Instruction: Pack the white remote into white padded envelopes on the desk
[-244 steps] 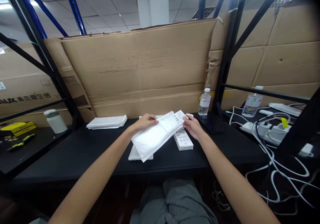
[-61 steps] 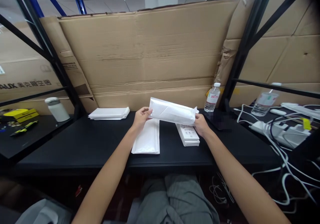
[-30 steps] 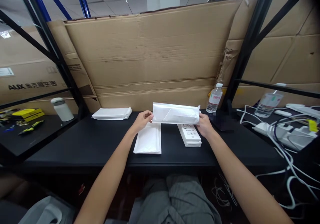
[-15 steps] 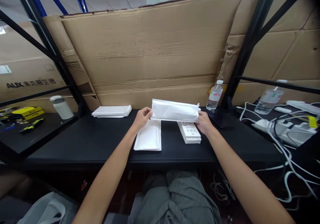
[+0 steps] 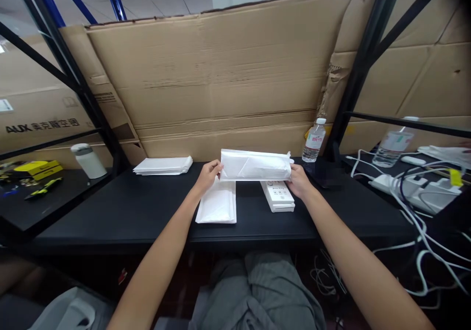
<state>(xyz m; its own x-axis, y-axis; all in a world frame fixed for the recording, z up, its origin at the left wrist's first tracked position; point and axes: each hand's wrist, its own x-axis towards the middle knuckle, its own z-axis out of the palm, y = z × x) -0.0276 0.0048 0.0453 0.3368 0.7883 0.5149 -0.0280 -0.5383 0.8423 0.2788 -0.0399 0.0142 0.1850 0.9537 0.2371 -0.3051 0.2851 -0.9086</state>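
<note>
A white padded envelope [image 5: 255, 165] is held up lengthwise above the black table. My left hand [image 5: 209, 173] pinches its left end, and my right hand [image 5: 299, 179] grips its right end. Below my left hand, another white envelope [image 5: 218, 205] lies flat near the front edge. White boxes [image 5: 278, 197] with small print rest stacked beside my right hand, partly hidden by the held envelope. Farther back on the left is a pile of white envelopes [image 5: 163, 165].
A water bottle [image 5: 314, 140] stands at the back right, near a dark object. Farther right are a second bottle [image 5: 393, 143], a power strip [image 5: 412, 192] and tangled white cables. A white flask [image 5: 89, 161] and yellow boxes [image 5: 39, 169] sit at left. Cardboard [image 5: 221, 75] backs the table.
The view has shifted slightly. Both hands still hold the envelope, which looks a little more level. At the far right edge, part of another person's hand now shows by a white item.
</note>
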